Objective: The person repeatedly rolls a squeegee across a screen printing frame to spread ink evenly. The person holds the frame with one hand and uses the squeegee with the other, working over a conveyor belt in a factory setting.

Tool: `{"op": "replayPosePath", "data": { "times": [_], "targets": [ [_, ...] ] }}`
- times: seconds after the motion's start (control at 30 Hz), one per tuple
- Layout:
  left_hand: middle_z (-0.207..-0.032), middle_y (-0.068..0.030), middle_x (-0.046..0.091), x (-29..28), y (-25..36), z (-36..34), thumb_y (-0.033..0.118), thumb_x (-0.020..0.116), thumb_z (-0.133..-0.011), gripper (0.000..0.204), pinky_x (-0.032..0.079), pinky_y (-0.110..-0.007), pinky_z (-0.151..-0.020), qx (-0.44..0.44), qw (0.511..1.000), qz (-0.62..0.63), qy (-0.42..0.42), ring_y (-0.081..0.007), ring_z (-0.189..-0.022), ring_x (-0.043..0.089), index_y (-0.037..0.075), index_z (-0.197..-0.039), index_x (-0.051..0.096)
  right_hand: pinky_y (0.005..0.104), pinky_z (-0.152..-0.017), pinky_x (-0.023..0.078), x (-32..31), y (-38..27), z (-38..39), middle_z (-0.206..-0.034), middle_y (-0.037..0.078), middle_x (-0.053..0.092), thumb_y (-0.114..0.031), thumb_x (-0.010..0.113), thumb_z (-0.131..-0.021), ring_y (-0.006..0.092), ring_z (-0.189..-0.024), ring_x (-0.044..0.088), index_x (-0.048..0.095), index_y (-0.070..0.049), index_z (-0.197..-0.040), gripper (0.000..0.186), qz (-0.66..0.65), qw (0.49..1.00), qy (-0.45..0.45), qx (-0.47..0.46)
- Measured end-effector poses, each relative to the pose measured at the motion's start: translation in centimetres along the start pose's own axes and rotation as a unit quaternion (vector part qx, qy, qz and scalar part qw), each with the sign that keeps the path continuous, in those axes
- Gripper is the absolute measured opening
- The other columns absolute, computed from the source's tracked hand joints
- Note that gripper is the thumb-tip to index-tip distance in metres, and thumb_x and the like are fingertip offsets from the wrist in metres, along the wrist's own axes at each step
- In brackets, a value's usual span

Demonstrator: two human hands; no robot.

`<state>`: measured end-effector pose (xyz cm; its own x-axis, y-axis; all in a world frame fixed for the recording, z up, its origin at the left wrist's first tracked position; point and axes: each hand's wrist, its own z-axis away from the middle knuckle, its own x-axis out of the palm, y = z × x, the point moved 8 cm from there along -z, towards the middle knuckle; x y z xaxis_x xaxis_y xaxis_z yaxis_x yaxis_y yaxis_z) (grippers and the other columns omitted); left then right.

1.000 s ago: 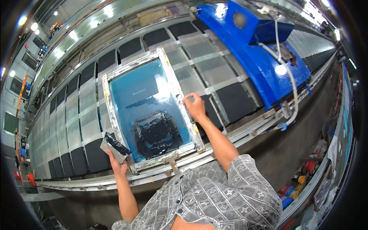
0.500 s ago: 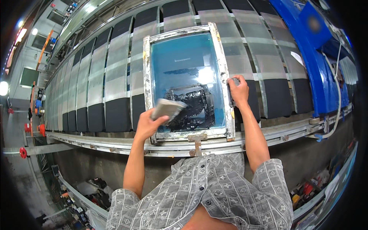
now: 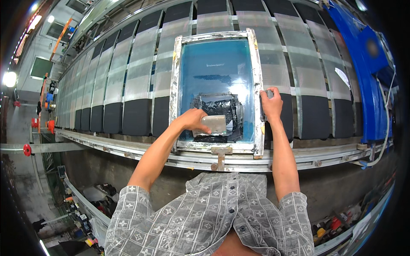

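A silk-screen printing frame [image 3: 176, 81], its pale rails stained with dark ink, lies in front of me with a blue mesh [image 3: 215, 53] stretched inside. Wet black ink [image 3: 217, 106] covers a square patch in the mesh's near half. My left hand [image 3: 194, 120] is closed round a grey, flat-bladed squeegee [image 3: 217, 124], which is down at the near part of the inky patch. On the frame's right side my right hand [image 3: 273, 104] is closed at the rail, fingers curled over a grey grip-like piece there. The squeegee's lower edge is hard to make out.
Long platens with black fabric ends [image 3: 136, 117] run in a row left and right under the frame. A metal rail [image 3: 299, 158] with a bracket [image 3: 221, 158] borders the near side. A blue machine [image 3: 373, 94] with a pale hose stands at the right.
My left hand has swung the squeegee right and down, from a tilt over the frame's left part to the inky patch. The right hand keeps its hold on the frame. The view has shifted slightly.
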<state>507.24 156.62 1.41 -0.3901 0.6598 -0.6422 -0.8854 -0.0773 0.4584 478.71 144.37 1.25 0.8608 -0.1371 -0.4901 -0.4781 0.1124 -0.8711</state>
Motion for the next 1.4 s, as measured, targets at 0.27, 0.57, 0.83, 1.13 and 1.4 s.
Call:
{"op": "replayPosePath", "data": {
  "times": [0.27, 0.57, 0.83, 1.13, 1.4],
  "targets": [
    [-0.088, -0.0149, 0.072, -3.0, 2.0, -2.4, 0.046, 0.088, -0.056, 0.06, 0.052, -0.035, -0.074, 0.0, 0.994, 0.092, -0.064, -0.025, -0.083, 0.068, 0.002, -0.094, 0.072, 0.0442, -0.072, 0.05, 0.0, 0.1, -0.2, -0.078, 0.02, 0.067, -0.032, 0.068, -0.077, 0.0419, -0.081, 0.066, 0.059, -0.008, -0.098, 0.032, 0.003, 1.0, -0.001, -0.006],
    [-0.095, 0.0086, 0.069, -6.8, 10.6, 5.7, 0.006, 0.072, -0.064, 0.028, 0.033, -0.041, -0.094, 0.305, 0.901, -0.263, 0.161, -0.0159, -0.098, 0.057, 0.02, -0.088, 0.075, 0.0459, -0.07, 0.049, 0.1, 0.2, -0.1, -0.078, 0.022, 0.066, -0.028, 0.061, -0.086, 0.0444, -0.08, 0.064, 0.06, -0.009, -0.096, 0.021, -0.022, 1.0, -0.001, -0.002],
    [-0.1, 0.0086, 0.066, -3.2, 13.2, -0.5, 0.007, 0.068, -0.068, 0.027, 0.031, -0.045, -0.098, 0.4, 0.857, -0.245, 0.211, -0.019, -0.117, 0.049, 0.02, -0.092, 0.073, 0.0482, -0.072, 0.048, 0.4, 0.2, -1.1, -0.083, 0.024, 0.066, -0.026, 0.057, -0.09, 0.0464, -0.084, 0.063, 0.059, -0.011, -0.097, 0.017, 0.035, 0.998, -0.036, -0.024],
    [-0.088, -0.0082, 0.07, -4.2, 5.3, 5.2, 0.021, 0.073, -0.069, 0.024, 0.048, -0.043, -0.083, -0.019, 0.968, -0.139, 0.206, -0.0317, -0.09, 0.065, 0.014, -0.092, 0.072, 0.0485, -0.076, 0.048, 1.5, 2.7, -1.5, -0.088, 0.024, 0.067, -0.026, 0.057, -0.088, 0.0457, -0.09, 0.062, 0.06, -0.013, -0.097, 0.016, 0.024, 0.991, -0.1, 0.09],
    [-0.092, -0.0267, 0.068, -4.3, -2.2, 8.6, 0.03, 0.072, -0.074, 0.037, 0.051, -0.051, -0.081, -0.346, 0.845, 0.07, 0.401, -0.0453, -0.09, 0.065, 0.001, -0.096, 0.069, 0.0466, -0.076, 0.048, 0.8, 1.2, -1.4, -0.083, 0.023, 0.067, -0.028, 0.058, -0.088, 0.0436, -0.086, 0.064, 0.064, -0.007, -0.095, 0.023, 0.029, 0.999, 0.006, -0.027]
  ]
}}
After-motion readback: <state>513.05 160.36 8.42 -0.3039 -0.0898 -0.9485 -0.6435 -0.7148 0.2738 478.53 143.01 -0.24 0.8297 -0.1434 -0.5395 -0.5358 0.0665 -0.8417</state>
